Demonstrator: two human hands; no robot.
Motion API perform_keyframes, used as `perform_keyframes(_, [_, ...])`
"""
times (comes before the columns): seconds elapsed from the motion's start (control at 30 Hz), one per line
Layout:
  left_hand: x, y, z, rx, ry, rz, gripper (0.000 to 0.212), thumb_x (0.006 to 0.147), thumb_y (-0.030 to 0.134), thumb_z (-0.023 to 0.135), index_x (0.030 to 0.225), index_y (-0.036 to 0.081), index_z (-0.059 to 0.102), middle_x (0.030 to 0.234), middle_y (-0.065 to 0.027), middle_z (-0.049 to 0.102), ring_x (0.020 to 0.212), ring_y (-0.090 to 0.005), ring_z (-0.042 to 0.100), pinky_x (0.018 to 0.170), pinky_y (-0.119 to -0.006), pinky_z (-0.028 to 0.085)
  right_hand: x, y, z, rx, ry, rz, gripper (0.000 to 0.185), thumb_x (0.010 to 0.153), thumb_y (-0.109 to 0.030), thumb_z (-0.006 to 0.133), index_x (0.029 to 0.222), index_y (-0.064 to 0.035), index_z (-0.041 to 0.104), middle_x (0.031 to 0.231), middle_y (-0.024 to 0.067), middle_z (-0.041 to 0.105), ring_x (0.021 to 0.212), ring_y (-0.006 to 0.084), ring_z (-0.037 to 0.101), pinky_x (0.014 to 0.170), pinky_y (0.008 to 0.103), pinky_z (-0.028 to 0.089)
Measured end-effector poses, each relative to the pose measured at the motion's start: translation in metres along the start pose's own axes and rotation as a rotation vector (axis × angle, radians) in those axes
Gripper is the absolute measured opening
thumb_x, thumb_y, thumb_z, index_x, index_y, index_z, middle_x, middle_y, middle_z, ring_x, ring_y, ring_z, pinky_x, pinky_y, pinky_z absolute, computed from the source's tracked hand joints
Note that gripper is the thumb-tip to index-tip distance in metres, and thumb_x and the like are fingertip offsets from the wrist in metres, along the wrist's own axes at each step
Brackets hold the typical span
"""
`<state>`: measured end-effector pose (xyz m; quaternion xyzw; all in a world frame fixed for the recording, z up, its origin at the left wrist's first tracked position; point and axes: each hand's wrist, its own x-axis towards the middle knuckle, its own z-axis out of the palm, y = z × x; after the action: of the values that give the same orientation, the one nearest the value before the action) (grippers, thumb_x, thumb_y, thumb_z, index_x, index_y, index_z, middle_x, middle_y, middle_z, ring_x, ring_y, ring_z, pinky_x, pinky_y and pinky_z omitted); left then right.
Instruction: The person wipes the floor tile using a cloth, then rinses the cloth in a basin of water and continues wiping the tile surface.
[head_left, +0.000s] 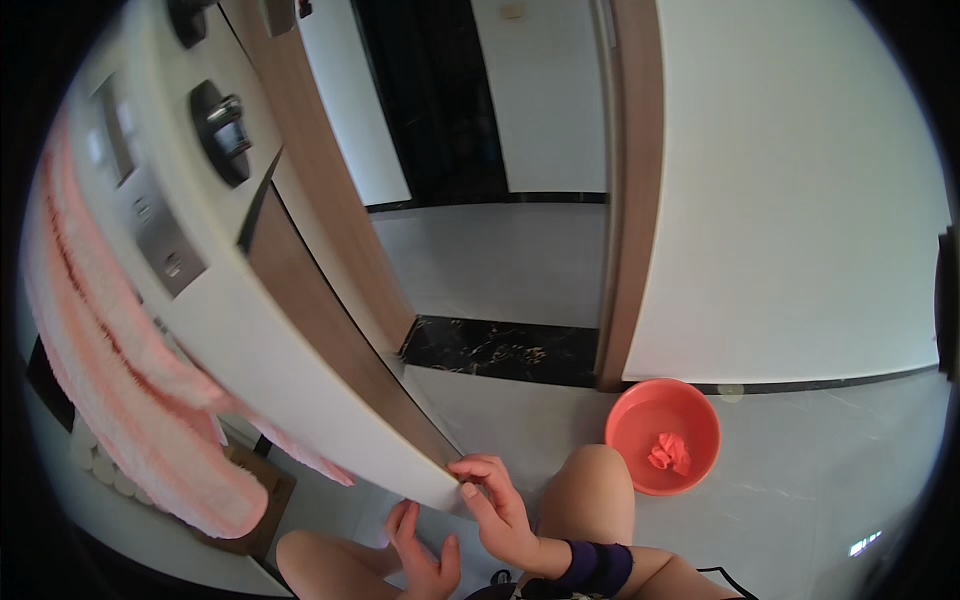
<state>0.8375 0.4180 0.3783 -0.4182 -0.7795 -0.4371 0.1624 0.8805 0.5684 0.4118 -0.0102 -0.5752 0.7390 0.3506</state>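
Before me stands an open door (330, 409), seen along its white edge, with a metal lock plate (161, 236) and a dark-based handle (223, 135) higher up. At its lower end, my right hand (504, 521) grips the corner, with fingers around the wood-toned face and the thumb at the edge. My left hand (425, 559) is just below, fingers apart, its fingertips at or close to the bottom of the door. Nothing shows in the left palm. A purple and black band (600, 568) circles my right wrist. My bent knees are on both sides of the hands.
A red plastic basin (626, 450) holding a crumpled red cloth (670, 453) stands by my right knee. Pink fluffy fabric (150, 420) hangs left of the door. Behind it are a cardboard box (262, 510) and white rolls (101, 469). A black marble threshold (502, 352) crosses the doorway.
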Motion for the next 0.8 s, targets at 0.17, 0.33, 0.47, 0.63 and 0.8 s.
perform_keyframes(0.17, [-0.031, -0.010, -0.029, 0.016, 0.138, -0.055, 0.053, 0.086, 0.009, 0.059, 0.133, -0.002, 0.039, 0.123, -0.0200, 0.048, 0.118, -0.0380, 0.045, 0.105, -0.048, 0.036, -0.015, 0.017, 0.033, 0.046, -0.174, 0.029, 0.028, 0.099, -0.006, 0.051, 0.126, -0.0020, 0.056, 0.123, 0.0083, 0.049, 0.111, 0.0173, 0.050, 0.098, 0.0312, 0.041])
perform_keyframes(0.33, [-0.052, -0.024, -0.076, 0.138, 0.158, 0.051, 0.039, 0.088, 0.011, 0.059, 0.123, 0.004, 0.044, 0.119, -0.0179, 0.048, 0.109, -0.0338, 0.049, 0.101, -0.046, 0.040, -0.026, 0.020, 0.077, 0.050, -0.320, 0.076, 0.031, 0.098, -0.005, 0.051, 0.129, -0.0025, 0.054, 0.123, 0.0104, 0.050, 0.112, 0.0208, 0.052, 0.099, 0.0334, 0.043])
perform_keyframes(0.47, [-0.068, -0.039, -0.097, 0.037, 0.127, 0.077, 0.045, 0.091, 0.016, 0.059, 0.130, 0.003, 0.041, 0.125, -0.0175, 0.046, 0.115, -0.0336, 0.047, 0.104, -0.047, 0.036, -0.035, 0.021, 0.116, 0.059, -0.398, 0.098, 0.035, 0.099, -0.007, 0.050, 0.133, -0.0031, 0.054, 0.126, 0.0128, 0.050, 0.114, 0.0236, 0.052, 0.100, 0.0351, 0.042])
perform_keyframes(0.63, [-0.055, -0.044, -0.118, 0.180, 0.252, -0.197, 0.043, 0.092, 0.018, 0.062, 0.126, -0.001, 0.044, 0.122, -0.0178, 0.046, 0.112, -0.0303, 0.045, 0.097, -0.043, 0.038, -0.044, 0.039, 0.155, 0.086, -0.543, 0.081, 0.036, 0.101, -0.012, 0.048, 0.135, -0.0036, 0.054, 0.132, 0.0147, 0.052, 0.121, 0.0273, 0.050, 0.103, 0.0364, 0.041])
perform_keyframes(0.8, [-0.066, -0.062, -0.133, 0.223, 0.338, -0.289, 0.057, 0.097, 0.025, 0.059, 0.140, -0.002, 0.034, 0.142, -0.0206, 0.037, 0.133, -0.0339, 0.037, 0.110, -0.045, 0.031, -0.053, 0.058, 0.170, 0.003, -0.599, 0.015, 0.036, 0.101, -0.015, 0.048, 0.135, -0.0041, 0.054, 0.135, 0.0138, 0.052, 0.124, 0.0276, 0.049, 0.102, 0.0370, 0.042])
